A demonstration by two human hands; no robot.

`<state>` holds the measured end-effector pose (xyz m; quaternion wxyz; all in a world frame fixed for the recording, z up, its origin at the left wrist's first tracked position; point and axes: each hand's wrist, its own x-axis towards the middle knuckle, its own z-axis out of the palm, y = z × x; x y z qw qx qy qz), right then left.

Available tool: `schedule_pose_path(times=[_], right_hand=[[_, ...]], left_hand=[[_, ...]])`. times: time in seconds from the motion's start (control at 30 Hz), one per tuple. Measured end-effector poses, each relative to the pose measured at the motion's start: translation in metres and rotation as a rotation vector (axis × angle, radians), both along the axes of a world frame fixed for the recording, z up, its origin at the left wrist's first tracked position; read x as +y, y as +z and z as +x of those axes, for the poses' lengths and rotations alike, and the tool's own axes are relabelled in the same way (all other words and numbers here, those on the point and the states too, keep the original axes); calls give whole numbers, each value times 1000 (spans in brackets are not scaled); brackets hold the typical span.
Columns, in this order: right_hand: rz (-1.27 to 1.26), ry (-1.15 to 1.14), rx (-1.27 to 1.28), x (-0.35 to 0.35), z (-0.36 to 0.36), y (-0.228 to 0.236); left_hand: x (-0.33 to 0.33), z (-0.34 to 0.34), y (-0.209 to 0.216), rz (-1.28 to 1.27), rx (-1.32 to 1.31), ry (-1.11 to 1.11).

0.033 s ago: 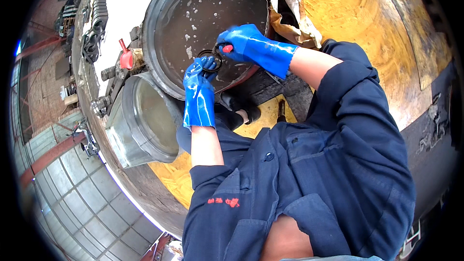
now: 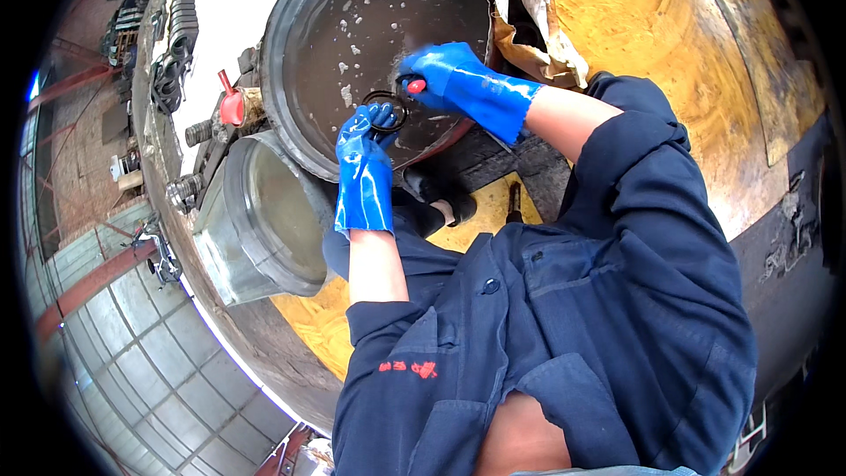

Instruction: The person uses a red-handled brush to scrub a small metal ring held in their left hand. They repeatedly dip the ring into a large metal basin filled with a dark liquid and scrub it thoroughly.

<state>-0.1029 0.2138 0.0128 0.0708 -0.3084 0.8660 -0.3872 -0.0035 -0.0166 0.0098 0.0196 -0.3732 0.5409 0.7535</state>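
My left hand (image 2: pixel 359 145), in a shiny blue rubber glove, is closed around a dark ring-shaped part (image 2: pixel 401 113) above the near side of a large round tub (image 2: pixel 275 88). Murky brown liquid with patches of foam fills the tub. Just right of the ring, my right hand (image 2: pixel 441 75), gloved the same way, is closed on a tool with a red handle end (image 2: pixel 416 86). The tool's working end is hidden by the hand and blurred, so its kind cannot be made out.
A clear-walled bucket (image 2: pixel 216 229) of cloudy liquid stands left of the tub. Beside it are a red scoop-like piece (image 2: pixel 231 106) and ribbed metal parts (image 2: pixel 183 192). Stacked dark rings (image 2: pixel 181 26) lie farther left. Torn brown sacking (image 2: pixel 529 44) hangs at the tub's right rim.
My right hand and the red-handled tool have shifted very slightly to the right, and a gap from the ring now shows. My left hand stays almost in place.
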Motion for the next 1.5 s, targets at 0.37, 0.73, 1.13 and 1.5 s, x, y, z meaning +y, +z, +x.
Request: schedule_pose_path(times=[0.37, 0.73, 1.13, 1.5], right_hand=[[-277, -46, -697, 4, -30, 22], [-89, -127, -738, 24, -26, 47], [-11, -56, -679, 9, -24, 26], [-13, 136, -281, 1, 6, 37]], left_hand=[[21, 5, 13, -231, 83, -93], [48, 4, 20, -335, 319, -101], [27, -13, -7, -528, 324, -55], [37, -12, 8, -433, 232, -117]])
